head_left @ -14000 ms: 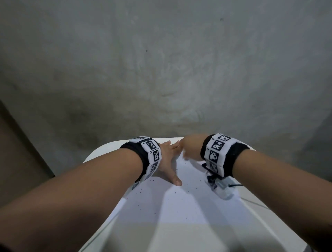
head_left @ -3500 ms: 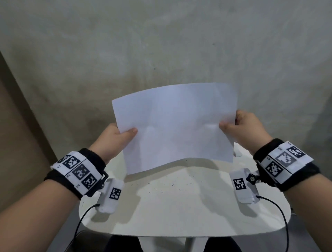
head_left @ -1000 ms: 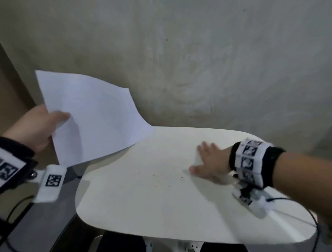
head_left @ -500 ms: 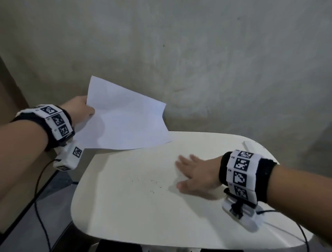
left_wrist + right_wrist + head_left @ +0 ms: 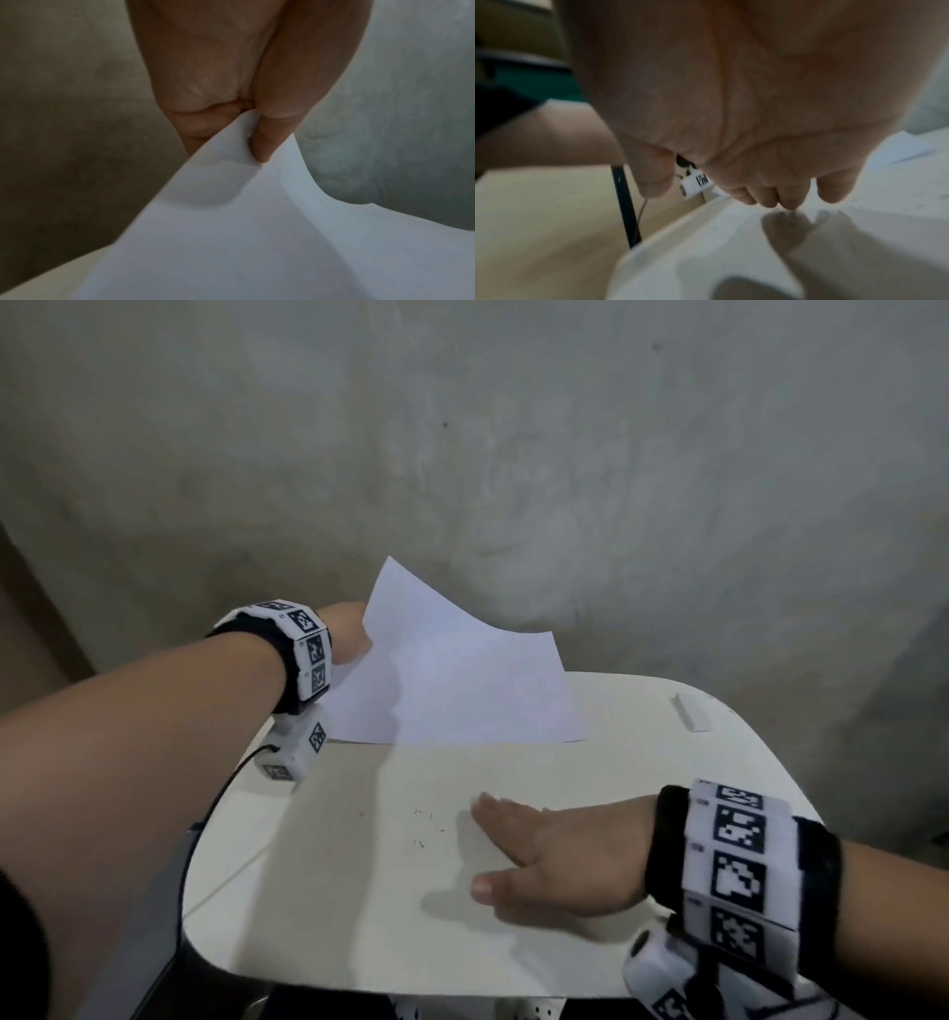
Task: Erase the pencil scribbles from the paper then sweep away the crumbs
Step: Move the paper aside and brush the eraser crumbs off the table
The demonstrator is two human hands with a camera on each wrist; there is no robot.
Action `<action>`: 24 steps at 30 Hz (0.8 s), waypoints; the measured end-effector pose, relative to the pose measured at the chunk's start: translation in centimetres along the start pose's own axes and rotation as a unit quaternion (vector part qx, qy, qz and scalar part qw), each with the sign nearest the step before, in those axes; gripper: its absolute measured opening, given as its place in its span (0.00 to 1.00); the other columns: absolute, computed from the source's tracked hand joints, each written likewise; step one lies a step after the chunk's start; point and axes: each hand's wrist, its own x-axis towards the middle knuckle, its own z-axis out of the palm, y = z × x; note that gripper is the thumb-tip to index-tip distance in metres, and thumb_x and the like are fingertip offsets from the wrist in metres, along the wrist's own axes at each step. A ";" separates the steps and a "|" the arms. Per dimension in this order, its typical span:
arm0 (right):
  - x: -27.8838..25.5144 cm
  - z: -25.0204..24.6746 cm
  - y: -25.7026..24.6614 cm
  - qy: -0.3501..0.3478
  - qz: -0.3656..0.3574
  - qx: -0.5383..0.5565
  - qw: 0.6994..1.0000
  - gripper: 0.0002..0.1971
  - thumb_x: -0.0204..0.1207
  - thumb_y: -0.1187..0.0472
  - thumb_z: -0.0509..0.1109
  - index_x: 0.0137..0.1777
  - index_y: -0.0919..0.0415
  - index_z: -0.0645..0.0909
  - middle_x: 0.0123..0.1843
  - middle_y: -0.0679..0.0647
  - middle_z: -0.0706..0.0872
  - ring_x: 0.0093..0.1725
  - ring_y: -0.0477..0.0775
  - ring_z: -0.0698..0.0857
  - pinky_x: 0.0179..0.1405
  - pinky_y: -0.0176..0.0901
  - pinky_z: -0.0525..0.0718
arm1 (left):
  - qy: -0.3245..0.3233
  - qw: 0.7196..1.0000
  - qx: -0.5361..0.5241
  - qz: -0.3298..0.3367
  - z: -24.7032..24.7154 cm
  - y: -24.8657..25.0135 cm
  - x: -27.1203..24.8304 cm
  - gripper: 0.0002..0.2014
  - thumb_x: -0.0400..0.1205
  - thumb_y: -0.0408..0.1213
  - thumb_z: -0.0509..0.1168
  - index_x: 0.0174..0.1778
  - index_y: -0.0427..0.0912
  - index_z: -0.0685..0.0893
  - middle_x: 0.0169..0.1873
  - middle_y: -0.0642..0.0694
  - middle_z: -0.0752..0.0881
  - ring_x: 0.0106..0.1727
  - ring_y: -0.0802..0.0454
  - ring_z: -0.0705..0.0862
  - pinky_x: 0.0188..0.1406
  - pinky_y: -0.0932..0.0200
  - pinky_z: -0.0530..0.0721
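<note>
My left hand [image 5: 349, 631] pinches the white sheet of paper [image 5: 462, 680] by its left edge and holds it tilted, its lower edge touching the back of the white table [image 5: 359, 942]. In the left wrist view the thumb and fingers [image 5: 264, 142] clamp the paper [image 5: 257, 243]. My right hand [image 5: 544, 855] lies flat on the tabletop, fingers straight and pointing left. A few dark eraser crumbs [image 5: 423, 829] lie just left of its fingertips. In the right wrist view the straight fingers [image 5: 790, 194] touch the table [image 5: 731, 243].
A white eraser [image 5: 693, 711] lies at the table's far right corner. A rough grey wall [image 5: 513, 480] rises right behind the table. A black cable [image 5: 205, 824] hangs from my left wrist over the table's left edge.
My left hand has brought the paper right and down until its lower edge meets the table's back. My right hand has slid slightly left, toward the crumbs.
</note>
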 end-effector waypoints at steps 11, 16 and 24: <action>-6.7 7.7 8.3 0.179 0.314 0.111 0.926 0.63 0.55 0.17 0.29 0.83 0.64 0.47 0.85 0.58 0.50 0.84 0.56 0.49 0.81 0.51 0.52 | -0.084 0.996 0.043 0.005 2.8 0.6 -0.8 0.17 0.86 0.37 0.57 0.70 0.37 0.74 0.62 0.36 0.82 0.45 0.43 0.76 0.44 0.57 0.71; 0.2 7.4 0.7 0.236 0.167 0.074 0.955 0.67 0.45 0.20 0.16 0.83 0.64 0.31 0.85 0.57 0.30 0.84 0.55 0.32 0.78 0.44 0.32 | -0.088 0.993 0.074 -0.001 3.6 0.6 0.0 0.18 0.83 0.35 0.61 0.70 0.38 0.76 0.63 0.38 0.84 0.55 0.40 0.82 0.47 0.57 0.74; -2.7 6.2 2.8 0.327 0.158 0.251 0.897 0.41 0.81 0.38 0.52 0.85 0.57 0.38 0.84 0.41 0.41 0.83 0.39 0.40 0.79 0.33 0.38 | -0.066 0.993 0.092 -0.006 4.3 0.4 1.4 0.24 0.78 0.44 0.70 0.67 0.40 0.74 0.59 0.42 0.85 0.54 0.41 0.83 0.56 0.53 0.81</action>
